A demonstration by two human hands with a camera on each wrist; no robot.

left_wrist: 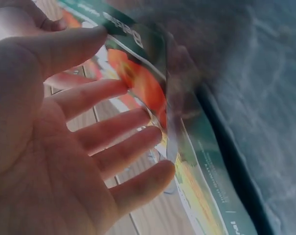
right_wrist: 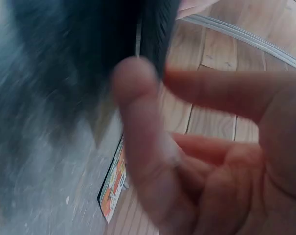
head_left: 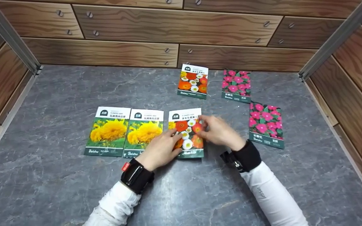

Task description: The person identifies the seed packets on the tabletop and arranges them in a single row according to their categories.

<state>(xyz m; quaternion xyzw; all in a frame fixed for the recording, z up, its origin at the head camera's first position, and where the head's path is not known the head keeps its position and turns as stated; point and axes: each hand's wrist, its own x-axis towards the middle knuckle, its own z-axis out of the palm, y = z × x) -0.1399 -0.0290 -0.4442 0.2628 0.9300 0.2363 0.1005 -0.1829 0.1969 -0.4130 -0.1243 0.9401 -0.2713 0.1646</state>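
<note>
An orange-and-white poppy seed packet (head_left: 187,145) lies in the middle of the grey surface, in front of me. My right hand (head_left: 220,131) pinches its right edge; the right wrist view has the thumb (right_wrist: 135,83) and a finger on either side of the dark packet edge. Over the packet's lower left part, my left hand (head_left: 162,149) touches it with fairly straight, spread fingers. Left of it lie two yellow sunflower seed packets, one partly covered by the left hand (left_wrist: 84,147) in the head view: the nearer packet (head_left: 145,130) and the outer packet (head_left: 108,131).
Another poppy seed packet (head_left: 193,82) lies farther back. To its right is a pink-flowered seed packet (head_left: 236,84), its corner close to a second pink-flowered packet (head_left: 266,125). Wood-patterned walls (head_left: 130,51) bound the surface at the back and sides.
</note>
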